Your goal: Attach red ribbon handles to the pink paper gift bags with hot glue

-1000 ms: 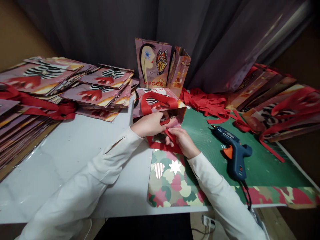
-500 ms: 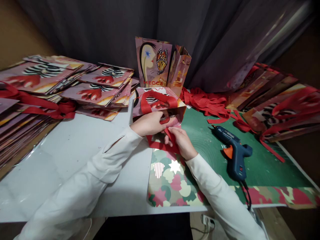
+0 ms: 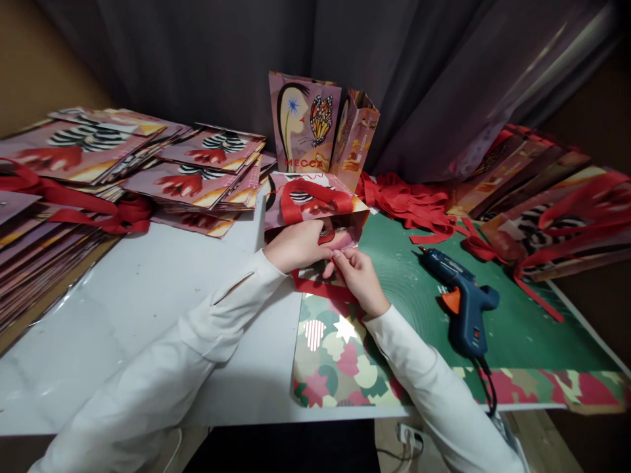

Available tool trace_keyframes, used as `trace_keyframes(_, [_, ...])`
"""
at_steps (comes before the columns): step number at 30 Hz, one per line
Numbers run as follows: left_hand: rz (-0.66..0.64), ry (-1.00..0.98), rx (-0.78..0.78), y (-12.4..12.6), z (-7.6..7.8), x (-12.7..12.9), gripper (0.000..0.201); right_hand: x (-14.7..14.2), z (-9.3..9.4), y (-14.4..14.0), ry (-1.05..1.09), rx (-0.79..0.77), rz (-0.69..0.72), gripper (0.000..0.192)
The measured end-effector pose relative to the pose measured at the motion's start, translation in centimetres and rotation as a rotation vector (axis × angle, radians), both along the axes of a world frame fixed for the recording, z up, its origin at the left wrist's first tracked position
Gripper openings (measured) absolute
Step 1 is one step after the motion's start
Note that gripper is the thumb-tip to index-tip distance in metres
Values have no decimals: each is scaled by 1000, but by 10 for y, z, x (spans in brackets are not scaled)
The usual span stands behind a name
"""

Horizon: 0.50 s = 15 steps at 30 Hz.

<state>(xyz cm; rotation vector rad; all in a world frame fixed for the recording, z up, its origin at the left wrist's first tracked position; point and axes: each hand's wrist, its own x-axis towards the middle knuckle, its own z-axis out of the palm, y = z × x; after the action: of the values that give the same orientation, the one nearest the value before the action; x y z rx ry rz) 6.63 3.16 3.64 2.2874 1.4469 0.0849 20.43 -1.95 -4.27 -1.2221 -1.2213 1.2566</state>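
Note:
A printed paper bag (image 3: 352, 203) lies on its side in front of me, its mouth towards me. One red ribbon handle (image 3: 293, 209) loops over its upper panel, and another red ribbon (image 3: 320, 287) hangs at the near edge of the mouth. My left hand (image 3: 300, 244) is closed at the mouth, seemingly on the bag's near panel, its fingertips partly hidden. Thumb and fingers of my right hand (image 3: 362, 279) pinch together right beside the left fingertips, on the red ribbon, which they mostly cover.
A blue glue gun (image 3: 461, 295) lies on the green mat (image 3: 532, 328) at right. Red ribbons (image 3: 401, 200) are heaped behind it. Flat bags (image 3: 182, 184) are stacked at left. Finished-looking bags (image 3: 582, 210) stand far right, and two upright bags (image 3: 303, 125) at the back.
My right fingers have closed in against the left fingertips, and the ribbon piece that showed between them is now mostly covered. The bag stays in place.

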Motion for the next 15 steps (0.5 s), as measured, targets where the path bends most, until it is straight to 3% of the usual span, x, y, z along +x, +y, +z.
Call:
trace_keyframes(7, [21,11,54,-4,-1,3,30,1,4,-1,60,-30,48,43])
trace_keyframes(15, [-16,1,13,0,-2,1,33,-1,-5,1,83,-62,-17,37])
